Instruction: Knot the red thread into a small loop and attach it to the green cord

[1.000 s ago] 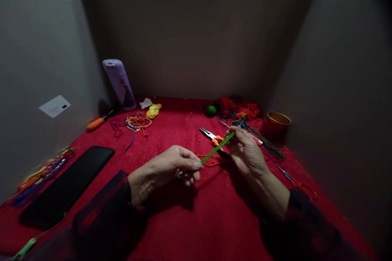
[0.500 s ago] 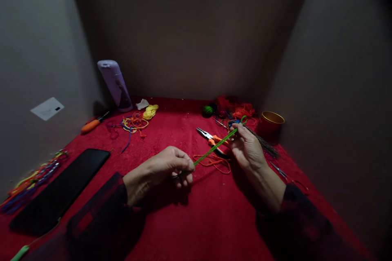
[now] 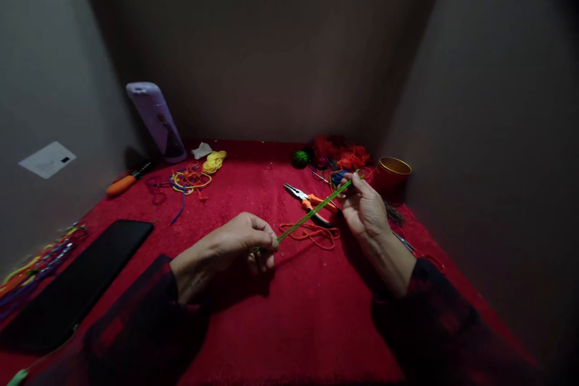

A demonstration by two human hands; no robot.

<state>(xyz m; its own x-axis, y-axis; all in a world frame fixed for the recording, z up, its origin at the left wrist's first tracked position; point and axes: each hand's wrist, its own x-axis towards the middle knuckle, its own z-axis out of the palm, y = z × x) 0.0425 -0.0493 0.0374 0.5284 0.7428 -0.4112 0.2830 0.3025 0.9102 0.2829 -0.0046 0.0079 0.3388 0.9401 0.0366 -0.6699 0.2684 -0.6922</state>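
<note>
A green cord (image 3: 312,212) is stretched on a slant between my two hands above a red cloth (image 3: 298,338). My left hand (image 3: 244,241) pinches its lower end, and a small dark bit shows under those fingers, too unclear to name. The upper end is pinched between thumb and fingers of my right hand (image 3: 365,208), with a little green loop sticking out past the fingertips. Beneath the cord lie orange-handled pliers (image 3: 307,198), jaws toward the far left, and a loose orange-red cord (image 3: 316,236).
Around the edges are a purple bottle (image 3: 158,123), yellow yarn (image 3: 214,161), tangled cords (image 3: 190,178), an orange-handled tool (image 3: 122,184), a black phone-like slab (image 3: 76,289), a green yarn ball (image 3: 301,158), red yarn (image 3: 353,157), a gold-rimmed bowl (image 3: 395,165) and scissors (image 3: 407,244).
The whole view has shifted, so everything sits slightly farther left and higher. Both hands keep their pinch on the green cord, which stays taut between them.
</note>
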